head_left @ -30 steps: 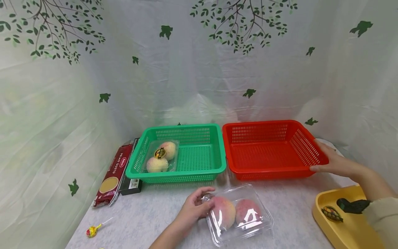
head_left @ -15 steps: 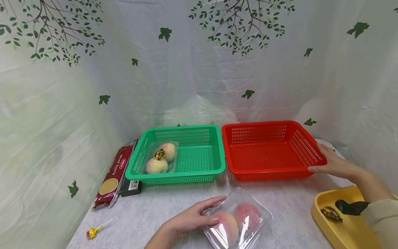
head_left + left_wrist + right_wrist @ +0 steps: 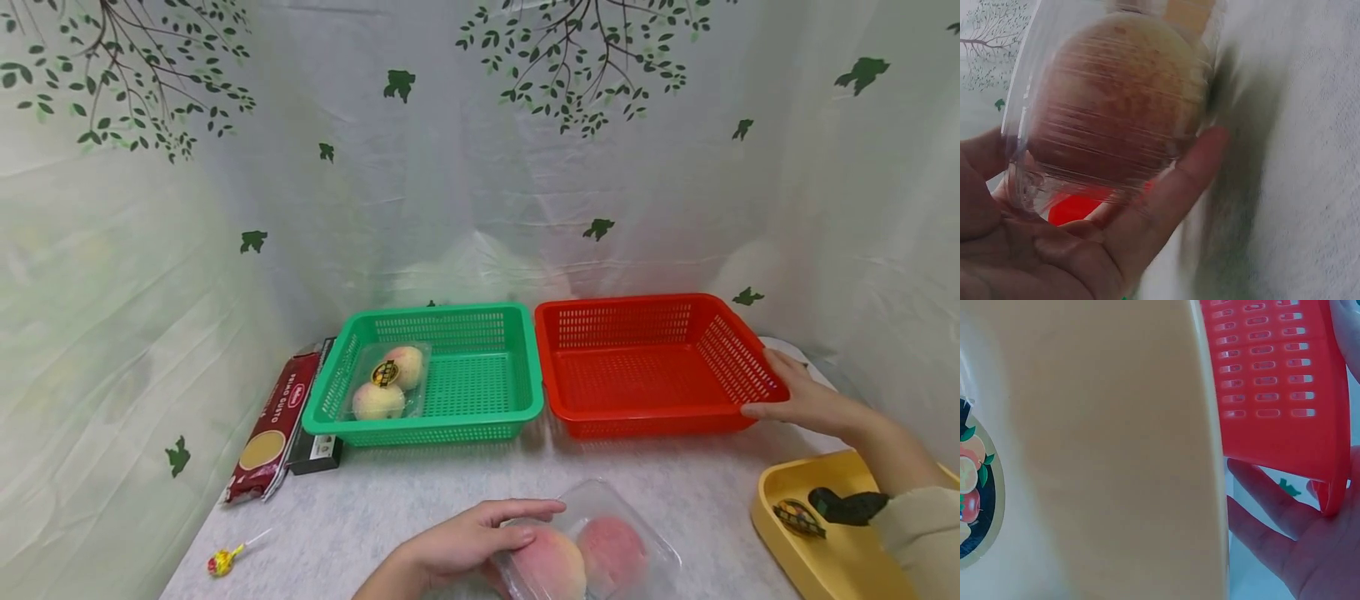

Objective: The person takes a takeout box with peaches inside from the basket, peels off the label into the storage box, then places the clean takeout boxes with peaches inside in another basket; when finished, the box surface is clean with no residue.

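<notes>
My left hand (image 3: 472, 537) grips a clear plastic box of peaches (image 3: 615, 554) by its left side, low in the head view. Two pink peaches show through the plastic, and one fills much of the left wrist view, with fingers (image 3: 1166, 206) against the box. My right hand (image 3: 806, 400) is at the near right corner of a red basket (image 3: 637, 412). Its thumb lies by the front rim; in the right wrist view the fingers (image 3: 1266, 544) extend straight along the basket's outside. A green basket (image 3: 450, 425) beside it holds another box of peaches (image 3: 386, 383).
A yellow tray (image 3: 780, 500) with a round fruit label (image 3: 798, 517) stands at right, under the right forearm. Left of the green basket lie a dark red packet (image 3: 273, 417) and a black box (image 3: 315, 454). Nearer is a lollipop (image 3: 223, 561).
My left hand has shifted right and nearer, turning the peach box and bringing it towards the lower edge of the view. The right hand stays at the red basket.
</notes>
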Demonstrator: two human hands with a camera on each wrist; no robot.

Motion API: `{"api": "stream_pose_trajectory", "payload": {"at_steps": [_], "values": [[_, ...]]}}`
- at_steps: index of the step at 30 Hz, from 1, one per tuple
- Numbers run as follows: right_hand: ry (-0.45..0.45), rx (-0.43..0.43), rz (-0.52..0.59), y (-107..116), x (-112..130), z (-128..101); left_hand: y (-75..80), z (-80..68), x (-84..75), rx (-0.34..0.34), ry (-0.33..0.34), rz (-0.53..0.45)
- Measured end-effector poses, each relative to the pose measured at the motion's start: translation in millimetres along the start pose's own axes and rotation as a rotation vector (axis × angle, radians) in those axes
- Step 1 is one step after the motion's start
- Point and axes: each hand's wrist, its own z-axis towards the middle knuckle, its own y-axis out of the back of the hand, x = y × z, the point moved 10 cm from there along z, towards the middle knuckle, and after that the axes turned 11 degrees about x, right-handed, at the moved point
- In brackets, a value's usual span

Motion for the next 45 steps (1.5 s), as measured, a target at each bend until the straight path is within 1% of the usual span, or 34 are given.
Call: {"api": "stream_pose_trajectory", "payload": {"at_steps": [4,7,11,13,16,19,22,24,27,32,36,39,42,45], "values": [[0.006,0.003,0.008,1,1,0,-8.1,6.1,-8.2,0.006,-0.041,-0.028],[0.011,0.007,0.015,1,3,1,-8.8,11.6,-21.1,-0.032,-0.087,-0.009],[0.010,0.012,0.023,1,3,1,-8.5,19.4,-45.7,-0.089,-0.136,-0.024],[0.011,0.011,0.029,1,2,1,-9.8,23.4,-58.9,-0.100,-0.150,-0.062],[0.018,0.001,0.035,0,1,-1,-9.6,30.8,-80.5,-0.108,-0.185,-0.077],[0.023,-0.009,0.037,0,0,-1,-5.9,40.7,-101.0,-0.111,-0.225,-0.079],[0.016,-0.009,0.036,-1,-1,-2,1.9,52.8,-117.9,-0.139,-0.259,-0.072],[0.012,-0.006,0.039,-1,-1,-3,9.2,61.4,-126.3,-0.180,-0.263,-0.059],[0.012,-0.003,0.045,-2,1,-4,23.2,74.8,-134.9,-0.275,-0.255,-0.034],[0.019,-0.017,0.042,-2,4,-4,47.6,99.5,-142.3,-0.416,-0.232,-0.037],[0.019,-0.016,0.049,-3,2,-2,63.7,118.5,-146.4,-0.506,-0.248,-0.069],[0.022,-0.014,0.057,-3,1,0,71.4,132.3,-147.5,-0.571,-0.264,-0.083],[0.028,-0.020,0.059,-3,0,0,76.2,145.6,-146.7,-0.645,-0.250,-0.050],[0.034,-0.021,0.067,-2,0,0,79.9,156.7,-144.5,-0.726,-0.211,0.003]]}}
